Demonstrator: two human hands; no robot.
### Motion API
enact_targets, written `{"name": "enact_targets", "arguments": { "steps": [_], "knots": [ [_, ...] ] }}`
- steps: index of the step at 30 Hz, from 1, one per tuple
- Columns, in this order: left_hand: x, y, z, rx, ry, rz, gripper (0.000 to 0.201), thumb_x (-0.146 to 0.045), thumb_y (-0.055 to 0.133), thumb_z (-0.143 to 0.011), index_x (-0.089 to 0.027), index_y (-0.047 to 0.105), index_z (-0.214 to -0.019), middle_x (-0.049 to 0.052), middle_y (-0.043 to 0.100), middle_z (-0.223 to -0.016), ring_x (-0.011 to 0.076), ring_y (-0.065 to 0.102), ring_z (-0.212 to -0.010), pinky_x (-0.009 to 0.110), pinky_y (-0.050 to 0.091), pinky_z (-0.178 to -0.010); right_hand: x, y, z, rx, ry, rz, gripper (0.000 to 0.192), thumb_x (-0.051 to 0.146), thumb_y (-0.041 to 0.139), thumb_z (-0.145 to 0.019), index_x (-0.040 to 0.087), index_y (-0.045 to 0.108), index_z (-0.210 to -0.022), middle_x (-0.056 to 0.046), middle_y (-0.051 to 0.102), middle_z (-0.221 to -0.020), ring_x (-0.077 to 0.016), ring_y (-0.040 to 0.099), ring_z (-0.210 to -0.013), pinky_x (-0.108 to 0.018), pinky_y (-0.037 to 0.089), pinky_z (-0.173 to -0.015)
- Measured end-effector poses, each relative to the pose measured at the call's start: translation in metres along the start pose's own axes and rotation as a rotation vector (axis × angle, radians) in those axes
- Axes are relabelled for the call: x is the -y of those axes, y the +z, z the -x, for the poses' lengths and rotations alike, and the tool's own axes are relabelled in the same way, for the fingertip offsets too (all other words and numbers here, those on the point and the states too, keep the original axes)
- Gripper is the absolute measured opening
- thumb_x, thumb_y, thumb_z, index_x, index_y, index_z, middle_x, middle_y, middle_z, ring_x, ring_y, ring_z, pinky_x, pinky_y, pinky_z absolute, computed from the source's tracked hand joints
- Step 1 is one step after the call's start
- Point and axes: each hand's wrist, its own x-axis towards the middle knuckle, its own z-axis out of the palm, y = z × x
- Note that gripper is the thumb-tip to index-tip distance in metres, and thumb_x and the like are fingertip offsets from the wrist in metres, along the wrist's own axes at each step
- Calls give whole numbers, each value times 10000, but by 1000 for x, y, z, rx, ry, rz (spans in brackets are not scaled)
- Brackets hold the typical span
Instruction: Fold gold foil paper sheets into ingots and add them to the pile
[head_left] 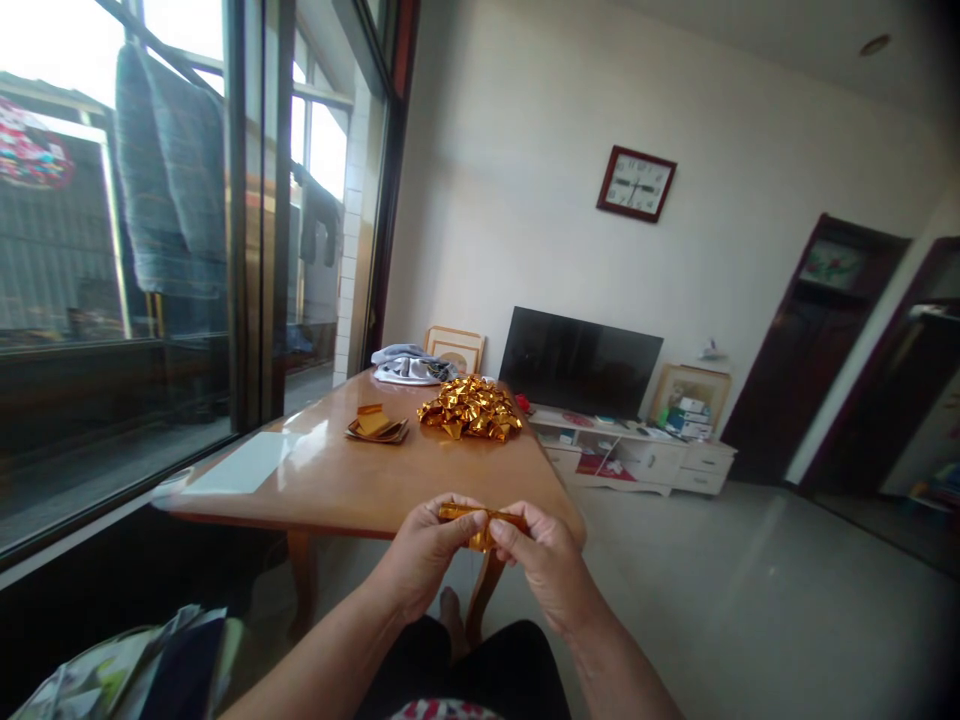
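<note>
Both my hands pinch a small folded piece of gold foil paper (pixel 482 519) just in front of the near edge of a wooden table (pixel 337 480). My left hand (pixel 424 550) grips its left end, my right hand (pixel 544 555) its right end. On the table lies a heap of folded gold foil pieces (pixel 470 407), and to its left a small stack of flat gold sheets (pixel 377 425).
A bundled grey-white cloth (pixel 409 365) lies at the table's far end. A television (pixel 579 362) stands on a low white cabinet (pixel 637 455) against the back wall. Large windows run along the left. Papers (pixel 120 670) lie at the lower left.
</note>
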Motion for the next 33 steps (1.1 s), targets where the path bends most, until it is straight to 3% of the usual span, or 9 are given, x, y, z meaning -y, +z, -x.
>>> {"name": "enact_targets", "arguments": {
  "steps": [14, 18, 26, 33],
  "knots": [
    [4, 1, 6, -32, 38, -34, 182, -310, 760, -812, -149, 685, -852, 46, 683, -775, 158, 608, -732, 285, 450, -730, -5, -1, 5, 16, -10, 40, 297, 476, 636, -901, 182, 666, -870, -6, 617, -751, -146, 542, -711, -283, 427, -699],
    [0, -1, 8, 15, -8, -45, 211, -282, 799, -767, -158, 684, -893, 49, 698, -830, 162, 614, -774, 280, 450, -757, -5, -4, 5, -4, -16, 58, 312, 488, 635, -900, 179, 661, -866, -3, 601, -723, -145, 525, -692, -277, 414, -679],
    [-5, -3, 9, -70, -130, -82, 258, -268, 809, -720, -146, 691, -915, 2, 631, -750, 41, 386, -511, 194, 235, -480, -14, -10, 3, -14, -44, 121, 329, 493, 612, -918, 169, 665, -901, -2, 597, -744, -137, 507, -690, -260, 390, -650],
    [-7, 1, 12, -45, -132, -23, 221, -244, 773, -758, -125, 695, -928, 19, 646, -706, 70, 532, -561, 183, 361, -534, -14, -14, 4, -37, -40, 143, 336, 506, 605, -921, 175, 660, -898, -5, 595, -740, -147, 510, -695, -265, 386, -652]
  ]
}}
